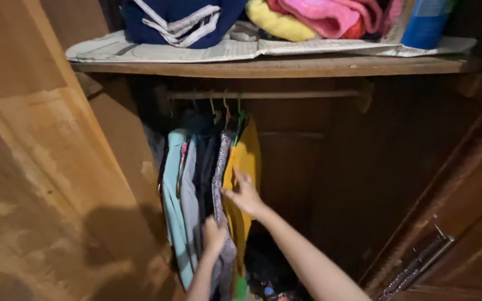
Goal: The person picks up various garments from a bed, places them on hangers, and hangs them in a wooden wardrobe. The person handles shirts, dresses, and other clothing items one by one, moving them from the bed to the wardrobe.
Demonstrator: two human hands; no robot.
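Several garments hang from a wooden rail (285, 95) inside a wardrobe. My right hand (245, 194) rests flat, fingers spread, against a yellow garment (246, 159) at the right end of the row. My left hand (213, 235) grips the lower edge of a grey patterned garment (220, 167) just left of the yellow one. A light blue garment (173, 189) and dark clothes (205, 161) hang further left. Whether the left fingers fully close around the cloth is partly hidden.
An open wooden door (34, 167) stands at left, another door with metal latches (425, 262) at right. The shelf (274, 66) above carries newspaper lining, a navy striped garment (179, 19), yellow and pink cloths (313, 17) and a blue container (425, 22). Dark items lie at the wardrobe bottom (269, 278).
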